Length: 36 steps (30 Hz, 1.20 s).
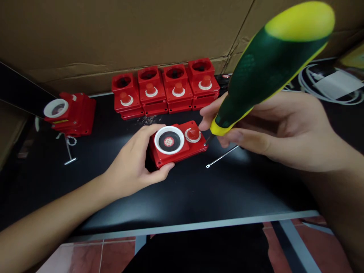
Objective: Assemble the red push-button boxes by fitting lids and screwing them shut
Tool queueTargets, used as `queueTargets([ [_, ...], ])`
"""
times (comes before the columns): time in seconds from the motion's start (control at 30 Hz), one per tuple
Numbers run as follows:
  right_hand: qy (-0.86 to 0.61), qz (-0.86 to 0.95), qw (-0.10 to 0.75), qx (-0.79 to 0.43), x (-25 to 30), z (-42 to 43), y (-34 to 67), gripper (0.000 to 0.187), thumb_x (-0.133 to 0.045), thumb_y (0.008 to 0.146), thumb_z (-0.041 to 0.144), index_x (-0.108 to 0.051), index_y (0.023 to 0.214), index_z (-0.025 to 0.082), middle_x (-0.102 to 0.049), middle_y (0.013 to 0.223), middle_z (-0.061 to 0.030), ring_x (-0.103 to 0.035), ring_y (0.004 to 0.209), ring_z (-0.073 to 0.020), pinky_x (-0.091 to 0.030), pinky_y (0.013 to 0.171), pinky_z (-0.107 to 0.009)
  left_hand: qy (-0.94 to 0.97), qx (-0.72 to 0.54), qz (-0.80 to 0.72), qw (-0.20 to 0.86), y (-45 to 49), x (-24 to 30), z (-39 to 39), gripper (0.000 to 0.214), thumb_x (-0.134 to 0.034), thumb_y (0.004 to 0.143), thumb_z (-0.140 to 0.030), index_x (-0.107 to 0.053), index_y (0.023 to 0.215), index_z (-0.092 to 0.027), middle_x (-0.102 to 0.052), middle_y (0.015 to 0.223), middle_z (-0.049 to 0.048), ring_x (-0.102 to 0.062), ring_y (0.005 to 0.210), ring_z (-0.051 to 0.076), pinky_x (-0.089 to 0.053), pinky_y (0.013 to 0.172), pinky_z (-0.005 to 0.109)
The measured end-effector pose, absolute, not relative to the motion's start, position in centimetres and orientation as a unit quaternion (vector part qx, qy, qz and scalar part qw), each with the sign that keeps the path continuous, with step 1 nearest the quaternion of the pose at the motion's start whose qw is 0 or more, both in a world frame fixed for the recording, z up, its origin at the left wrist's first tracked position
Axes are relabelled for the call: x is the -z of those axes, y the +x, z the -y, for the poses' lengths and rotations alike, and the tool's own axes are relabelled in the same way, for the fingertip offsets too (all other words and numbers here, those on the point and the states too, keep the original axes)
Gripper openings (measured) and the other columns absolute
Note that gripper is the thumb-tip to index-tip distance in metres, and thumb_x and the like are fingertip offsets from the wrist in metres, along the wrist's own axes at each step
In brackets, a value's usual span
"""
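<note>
My left hand (136, 161) grips the left end of a red box (186, 151) on the black table, thumb on the near side and fingers on the far side. On its top are a white-rimmed round dial (169, 140) and a red dome (193, 133) with a white collar. In my right hand (287, 132) is a screwdriver (256, 72) with a green and yellow handle, tilted steeply. Its tip meets the box's right corner, at a screw. A thin metal rod (223, 156) lies under my right hand, its far end hidden.
Several red boxes (178, 90) with open round sockets stand in a row at the back against cardboard (127, 34). Another red box (75, 115) with a white dial is at left, a small metal T-shaped piece (70, 155) near it. White cable (313, 89) coils at right. The table's edge (193, 227) runs in front.
</note>
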State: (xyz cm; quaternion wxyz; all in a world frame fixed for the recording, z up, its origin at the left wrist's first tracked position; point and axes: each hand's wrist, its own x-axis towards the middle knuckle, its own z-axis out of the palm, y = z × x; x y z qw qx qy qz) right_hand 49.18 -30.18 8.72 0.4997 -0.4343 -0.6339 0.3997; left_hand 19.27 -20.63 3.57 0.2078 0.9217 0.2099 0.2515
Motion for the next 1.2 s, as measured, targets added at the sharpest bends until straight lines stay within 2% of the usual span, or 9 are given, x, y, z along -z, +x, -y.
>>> queueTargets([
  [0.13, -0.418, 0.634, 0.506, -0.408, -8.6, 30.0, 49.3, 0.018, -0.091, 0.099, 0.018, -0.09, 0.114, 0.029, -0.089, 0.111, 0.0001, -0.085, 0.099, -0.0189, -0.072, 0.081, -0.027, 0.924, -0.251, -0.207, 0.201, 19.4, -3.6, 20.7, 0.068, -0.084, 0.101, -0.037, -0.054, 0.158, -0.019, -0.075, 0.152, 0.0152, -0.078, 0.136, 0.034, -0.065, 0.119, 0.043],
  [0.23, -0.424, 0.629, 0.505, -0.412, -8.8, 30.0, 49.2, 0.012, -0.095, 0.097, 0.024, -0.088, 0.105, 0.027, -0.086, 0.105, -0.0006, -0.082, 0.093, -0.0182, -0.072, 0.081, -0.029, 0.923, -0.255, -0.207, 0.201, 19.4, -3.6, 20.7, 0.069, -0.085, 0.1, -0.038, -0.054, 0.159, -0.02, -0.075, 0.151, 0.0147, -0.078, 0.135, 0.034, -0.066, 0.117, 0.043],
  [0.37, -0.453, 0.614, 0.498, -0.412, -8.9, 29.9, 49.1, 0.022, -0.104, 0.088, 0.03, -0.083, 0.094, 0.027, -0.079, 0.091, 0.0016, -0.076, 0.082, -0.018, -0.071, 0.077, -0.033, 0.924, -0.257, -0.203, 0.2, 19.4, -3.4, 20.6, 0.069, -0.085, 0.101, -0.038, -0.054, 0.159, -0.02, -0.076, 0.149, 0.0146, -0.079, 0.134, 0.033, -0.066, 0.116, 0.043],
  [0.63, -0.428, 0.673, 0.507, -0.326, -7.8, 28.8, 49.4, 0.019, -0.105, 0.087, 0.033, -0.09, 0.099, 0.03, -0.085, 0.105, -0.0006, -0.081, 0.096, -0.0231, -0.072, 0.08, -0.036, 0.926, -0.251, -0.206, 0.194, 19.2, -3.5, 20.7, 0.069, -0.084, 0.101, -0.039, -0.053, 0.16, -0.02, -0.074, 0.152, 0.0155, -0.078, 0.135, 0.035, -0.066, 0.118, 0.046],
  [0.8, -0.41, 0.654, 0.52, -0.365, -8.0, 29.4, 49.3, 0.012, -0.098, 0.094, 0.029, -0.091, 0.104, 0.031, -0.089, 0.11, 0.0008, -0.085, 0.1, -0.0221, -0.074, 0.083, -0.033, 0.928, -0.247, -0.204, 0.19, 19.2, -3.5, 20.6, 0.068, -0.083, 0.102, -0.038, -0.052, 0.16, -0.02, -0.075, 0.151, 0.015, -0.078, 0.135, 0.034, -0.066, 0.118, 0.046],
  [0.9, -0.405, 0.648, 0.505, -0.402, -8.6, 30.0, 49.4, 0.02, -0.091, 0.097, 0.018, -0.091, 0.112, 0.031, -0.09, 0.113, 0.0017, -0.087, 0.106, -0.0191, -0.074, 0.089, -0.028, 0.926, -0.246, -0.206, 0.197, 19.3, -3.6, 20.7, 0.067, -0.083, 0.102, -0.039, -0.053, 0.159, -0.021, -0.075, 0.15, 0.0149, -0.079, 0.133, 0.034, -0.067, 0.116, 0.046],
  [1.0, -0.421, 0.654, 0.485, -0.399, -8.9, 30.2, 49.6, 0.022, -0.088, 0.098, 0.017, -0.091, 0.115, 0.031, -0.089, 0.112, 0.0006, -0.086, 0.102, -0.0188, -0.073, 0.084, -0.027, 0.927, -0.242, -0.21, 0.197, 19.4, -3.7, 20.7, 0.067, -0.081, 0.102, -0.04, -0.053, 0.159, -0.022, -0.075, 0.149, 0.0146, -0.079, 0.132, 0.035, -0.068, 0.114, 0.048],
  [1.1, -0.442, 0.658, 0.473, -0.384, -8.9, 30.2, 49.6, 0.01, -0.093, 0.098, 0.027, -0.089, 0.107, 0.028, -0.085, 0.104, -0.0018, -0.082, 0.094, -0.0206, -0.071, 0.076, -0.03, 0.927, -0.245, -0.207, 0.193, 19.4, -3.7, 20.7, 0.066, -0.081, 0.102, -0.038, -0.053, 0.159, -0.022, -0.076, 0.148, 0.0139, -0.079, 0.131, 0.034, -0.068, 0.113, 0.047],
  [1.2, -0.449, 0.654, 0.47, -0.388, -8.8, 30.0, 49.7, 0.013, -0.097, 0.096, 0.033, -0.087, 0.102, 0.027, -0.082, 0.099, -0.0023, -0.08, 0.093, -0.0207, -0.069, 0.073, -0.029, 0.928, -0.245, -0.205, 0.194, 19.3, -3.7, 20.7, 0.066, -0.081, 0.102, -0.037, -0.052, 0.159, -0.021, -0.075, 0.149, 0.014, -0.078, 0.132, 0.033, -0.067, 0.115, 0.044],
])
